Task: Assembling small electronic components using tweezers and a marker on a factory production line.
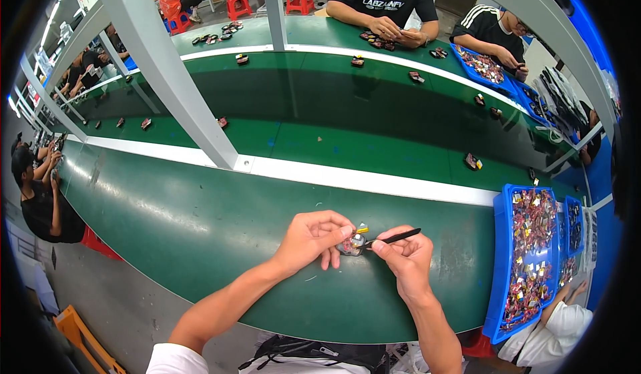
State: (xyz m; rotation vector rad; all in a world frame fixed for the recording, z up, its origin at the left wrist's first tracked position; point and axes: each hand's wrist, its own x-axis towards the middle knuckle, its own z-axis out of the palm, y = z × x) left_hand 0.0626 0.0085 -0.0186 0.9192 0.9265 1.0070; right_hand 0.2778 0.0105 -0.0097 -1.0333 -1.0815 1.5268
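While both hands met over the green worktop (200,227), a small part sat pinched between them.
Left hand (312,239) gripped the small part (352,243), its details too tiny to read; right hand (406,257) clasped a black pen-like tool (395,238), tip touching it.

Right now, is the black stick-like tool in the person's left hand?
No, the slim black tool is pinched in the right hand, while the left hand holds the small part against its tip.
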